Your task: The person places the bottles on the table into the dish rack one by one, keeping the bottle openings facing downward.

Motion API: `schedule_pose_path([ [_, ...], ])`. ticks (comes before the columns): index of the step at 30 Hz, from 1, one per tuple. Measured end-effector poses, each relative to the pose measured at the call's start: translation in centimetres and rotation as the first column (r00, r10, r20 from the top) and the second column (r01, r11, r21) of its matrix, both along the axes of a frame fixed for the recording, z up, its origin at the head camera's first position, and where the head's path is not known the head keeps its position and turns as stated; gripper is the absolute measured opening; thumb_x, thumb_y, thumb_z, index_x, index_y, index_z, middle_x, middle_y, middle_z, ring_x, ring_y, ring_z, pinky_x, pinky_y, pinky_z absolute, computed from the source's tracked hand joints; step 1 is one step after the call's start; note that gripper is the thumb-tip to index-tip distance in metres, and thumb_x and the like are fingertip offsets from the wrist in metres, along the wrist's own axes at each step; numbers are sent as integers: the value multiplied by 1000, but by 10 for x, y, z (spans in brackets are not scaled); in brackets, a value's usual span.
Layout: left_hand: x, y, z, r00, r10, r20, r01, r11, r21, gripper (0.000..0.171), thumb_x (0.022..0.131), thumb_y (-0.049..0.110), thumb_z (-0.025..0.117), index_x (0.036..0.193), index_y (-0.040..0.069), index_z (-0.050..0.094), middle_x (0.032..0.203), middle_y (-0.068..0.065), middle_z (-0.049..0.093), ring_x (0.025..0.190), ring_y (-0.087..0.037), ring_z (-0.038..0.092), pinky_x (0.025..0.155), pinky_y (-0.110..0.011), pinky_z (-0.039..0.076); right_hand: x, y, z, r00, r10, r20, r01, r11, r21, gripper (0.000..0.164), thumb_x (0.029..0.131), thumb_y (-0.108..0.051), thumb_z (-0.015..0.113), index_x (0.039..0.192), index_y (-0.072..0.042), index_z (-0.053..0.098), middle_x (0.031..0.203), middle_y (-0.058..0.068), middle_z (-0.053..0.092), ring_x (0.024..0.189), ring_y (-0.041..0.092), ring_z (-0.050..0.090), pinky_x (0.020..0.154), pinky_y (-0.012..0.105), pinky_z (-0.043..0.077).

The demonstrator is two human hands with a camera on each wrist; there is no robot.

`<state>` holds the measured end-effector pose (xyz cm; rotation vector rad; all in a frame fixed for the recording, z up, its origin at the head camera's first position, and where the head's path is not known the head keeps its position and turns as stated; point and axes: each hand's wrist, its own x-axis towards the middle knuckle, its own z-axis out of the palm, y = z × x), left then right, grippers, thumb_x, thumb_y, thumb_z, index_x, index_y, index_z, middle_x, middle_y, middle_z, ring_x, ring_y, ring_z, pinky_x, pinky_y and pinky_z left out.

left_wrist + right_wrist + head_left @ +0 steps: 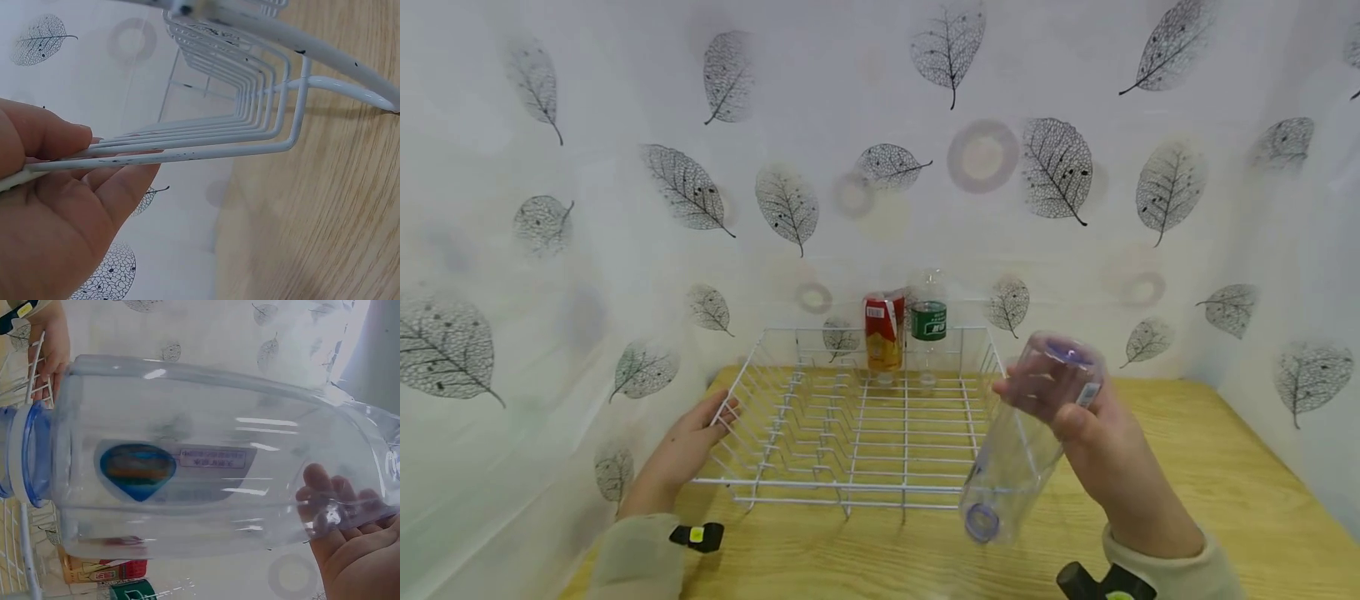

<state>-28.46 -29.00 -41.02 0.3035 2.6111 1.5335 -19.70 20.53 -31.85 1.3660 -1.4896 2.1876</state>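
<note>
My right hand (1097,433) grips a large clear plastic bottle (1015,467) near its base, tilted with the neck down and to the left. The bottle hangs in front of the white wire dish rack's (905,483) right front corner. In the right wrist view the bottle (187,412) has a blue ring at its neck and a small blue drop-shaped label. With thumb and fingers on either side of the wire, my left hand (62,200) holds the rack's left side. A red and gold can (883,333) and a small clear bottle with a green label (929,321) stand at the rack's back.
The rack stands on a wood-grain table (1187,467). Rows of wire dividers (831,425) fill its left part. Behind and at both sides hangs a pale curtain (850,83) printed with leaves. Both wrists carry small black straps (696,536).
</note>
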Motion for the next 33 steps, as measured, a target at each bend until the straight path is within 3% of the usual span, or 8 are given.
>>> schedule_pose_path([
  [3,0,1,0,1000,-1,8,1,1000,16,63,108,2,35,162,1,2,162,-27,22,146,-44,27,115,-55,30,-3,2,12,998,-62,12,62,998,-8,59,101,-22,65,146,4,37,129,18,59,119,33,62,105,45,48],
  [8,-1,2,0,1000,-5,1,5,999,31,63,107,0,34,162,0,3,161,-28,22,146,-44,28,115,-54,31,-8,3,29,984,-174,28,172,983,70,64,100,-26,67,146,6,35,128,21,56,122,38,60,107,43,47],
  [12,-1,2,0,1000,-9,-13,10,999,37,62,107,-1,34,161,-1,5,160,-29,24,144,-44,30,115,-54,31,-19,2,36,962,-263,76,248,954,166,59,101,-18,65,150,-4,37,127,19,55,125,36,57,108,38,45],
  [17,0,1,0,1000,-7,-18,7,1000,19,61,107,0,33,161,-2,5,161,-29,24,144,-45,30,115,-54,31,-49,-1,38,910,-397,121,354,895,272,53,100,-6,60,149,-16,42,120,15,56,119,29,58,104,32,47],
  [22,0,1,-1,1000,-3,-31,3,1000,-6,60,107,-1,33,161,-4,6,159,-31,25,143,-46,32,113,-55,34,-83,-2,34,850,-501,165,426,836,345,51,102,-15,62,148,-19,41,120,14,57,116,28,58,98,30,47],
  [25,1,1,-1,1000,-1,-28,1,1000,1,60,107,-2,33,160,-4,6,159,-31,25,143,-46,32,113,-55,34,-103,-3,29,804,-565,186,461,789,407,44,102,-24,64,137,-12,41,128,15,54,124,26,55,102,30,45],
  [28,1,1,-1,1000,-2,-23,2,1000,3,60,107,-1,34,161,-3,6,159,-31,25,143,-46,32,113,-55,33,-122,-3,23,767,-605,214,475,760,445,45,102,-28,64,129,-4,37,140,17,49,134,27,49,109,36,42],
  [33,0,0,-2,1000,8,-7,-8,1000,12,61,107,0,34,161,-1,5,161,-28,23,145,-44,30,114,-55,32,-153,0,11,717,-657,234,496,716,491,69,103,-31,62,154,-4,25,157,17,36,147,32,32,118,47,30],
])
